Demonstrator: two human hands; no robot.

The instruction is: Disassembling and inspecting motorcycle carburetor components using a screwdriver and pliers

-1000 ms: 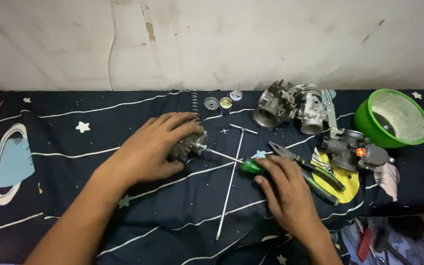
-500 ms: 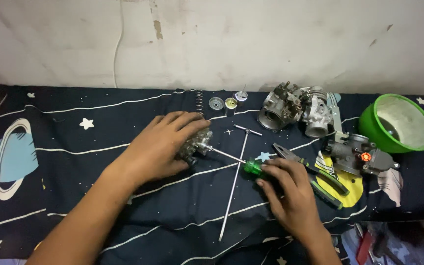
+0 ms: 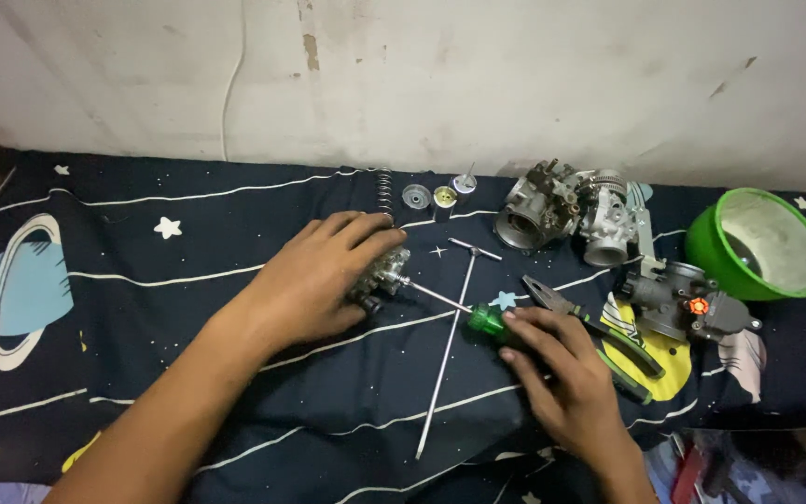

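Observation:
My left hand (image 3: 324,275) lies over a small metal carburetor part (image 3: 384,273) and holds it down on the dark star-patterned cloth (image 3: 142,280). My right hand (image 3: 566,378) grips the green handle of a screwdriver (image 3: 487,320). The screwdriver's shaft runs up left and its tip meets the metal part. A long T-handle wrench (image 3: 447,350) lies on the cloth under the screwdriver shaft, between the two hands.
Pliers (image 3: 590,327) with green-black grips lie right of my right hand. Behind them sit two grey carburetor bodies (image 3: 566,210), a dark throttle body (image 3: 687,303) with a red knob, and a green bowl (image 3: 762,245). A spring (image 3: 384,191) and small round parts (image 3: 431,196) lie near the wall.
Both hands stay on the metal part and the screwdriver. The view has shifted slightly; the objects keep their places on the cloth.

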